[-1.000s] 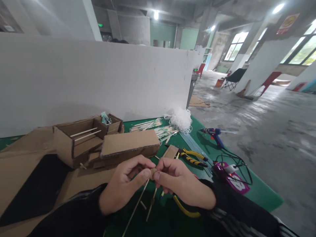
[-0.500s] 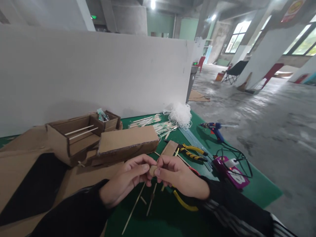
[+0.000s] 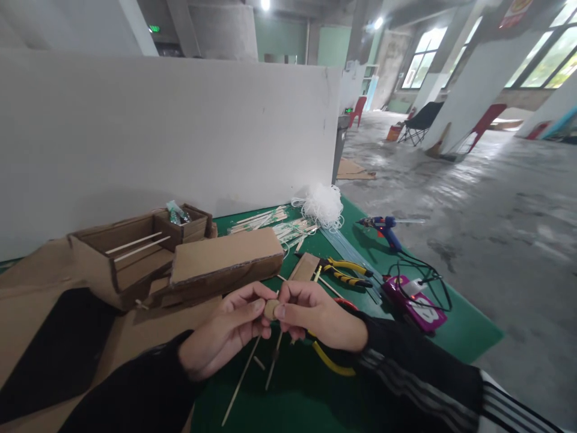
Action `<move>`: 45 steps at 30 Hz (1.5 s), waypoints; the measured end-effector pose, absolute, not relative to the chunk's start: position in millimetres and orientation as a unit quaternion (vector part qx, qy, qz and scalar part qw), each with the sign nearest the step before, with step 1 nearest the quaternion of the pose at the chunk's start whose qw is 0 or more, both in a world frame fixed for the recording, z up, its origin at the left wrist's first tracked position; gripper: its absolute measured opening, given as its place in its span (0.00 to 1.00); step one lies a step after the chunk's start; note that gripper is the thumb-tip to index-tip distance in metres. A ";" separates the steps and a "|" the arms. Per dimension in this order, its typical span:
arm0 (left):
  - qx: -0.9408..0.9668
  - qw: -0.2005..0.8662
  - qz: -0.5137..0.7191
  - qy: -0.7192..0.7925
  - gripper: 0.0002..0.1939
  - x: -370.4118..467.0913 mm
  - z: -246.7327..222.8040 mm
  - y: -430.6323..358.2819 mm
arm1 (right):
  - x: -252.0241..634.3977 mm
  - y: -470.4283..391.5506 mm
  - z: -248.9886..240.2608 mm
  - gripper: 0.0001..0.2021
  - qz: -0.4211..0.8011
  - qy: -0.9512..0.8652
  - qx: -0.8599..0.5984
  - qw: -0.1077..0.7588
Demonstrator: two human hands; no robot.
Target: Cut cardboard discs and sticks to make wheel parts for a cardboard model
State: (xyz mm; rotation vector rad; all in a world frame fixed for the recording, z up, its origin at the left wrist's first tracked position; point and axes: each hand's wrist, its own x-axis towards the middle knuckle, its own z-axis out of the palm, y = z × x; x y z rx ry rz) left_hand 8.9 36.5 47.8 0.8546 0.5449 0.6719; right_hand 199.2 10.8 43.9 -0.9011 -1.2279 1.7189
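Note:
Between my two hands is a small round cardboard disc (image 3: 270, 310), pinched at its edges. My left hand (image 3: 234, 325) has thumb and fingers closed on its left side. From the right, my right hand (image 3: 315, 313) grips the same disc with thumb and forefinger. Below them, thin wooden sticks (image 3: 241, 382) and a short stick piece (image 3: 259, 362) lie on the green table. A yellow curved handle (image 3: 333, 359) shows under my right wrist. Just beyond my hands lie a cardboard strip (image 3: 304, 267) and yellow-black pliers (image 3: 347, 272).
An open cardboard box (image 3: 119, 258) and a closed cardboard box (image 3: 228, 255) stand left. Behind are bundled sticks (image 3: 259, 219) and a white string heap (image 3: 321, 207). On the right are clear glue sticks (image 3: 349, 252), a blue glue gun (image 3: 385, 228) and a purple power strip (image 3: 415, 304) with cable.
The whole view has shifted slightly, so things sit a little further left. Both hands still hold the disc, which shows its flat face a bit more.

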 end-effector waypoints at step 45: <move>0.500 0.660 0.410 0.382 0.11 13.0 1.6 54.5 | 217.9 27.1 22.8 0.16 0.135 -0.863 -0.480 0.080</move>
